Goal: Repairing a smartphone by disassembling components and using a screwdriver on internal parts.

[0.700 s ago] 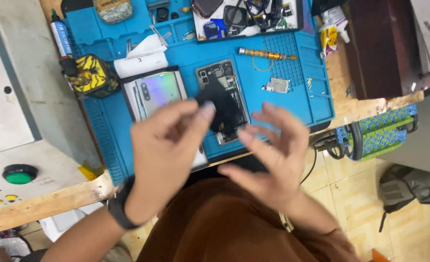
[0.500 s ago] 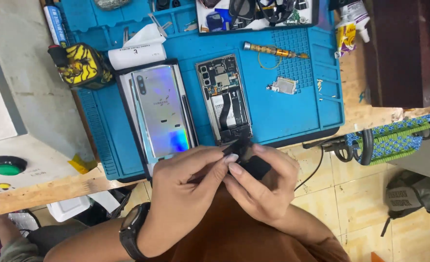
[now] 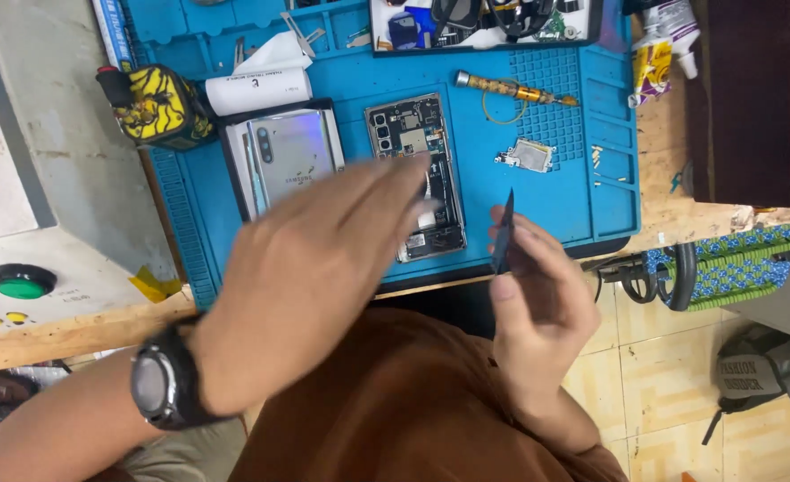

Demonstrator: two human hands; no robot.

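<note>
My right hand (image 3: pixel 537 295) pinches a thin dark flat piece (image 3: pixel 503 234), held upright on edge above the front of the blue work mat (image 3: pixel 555 192). My left hand (image 3: pixel 319 268), with a black watch on the wrist, is blurred and spread, its fingertips over the opened phone body (image 3: pixel 408 134) whose circuit boards show. Beside that lies a silver phone back cover (image 3: pixel 288 156) on a dark tray. The left hand holds nothing that I can see.
A brass-handled screwdriver (image 3: pixel 511 89) and a small metal part (image 3: pixel 527 156) lie on the mat. A yellow-black container (image 3: pixel 156 105), a white roll (image 3: pixel 256 87), a parts tray (image 3: pixel 484 22), a grey machine with a green button (image 3: pixel 22 281), and a dark cabinet (image 3: pixel 752 98) surround it.
The hands were together at the mat's front edge working on the dark piece. They have since separated: the right holds the piece up, the left has swept up over the opened phone.
</note>
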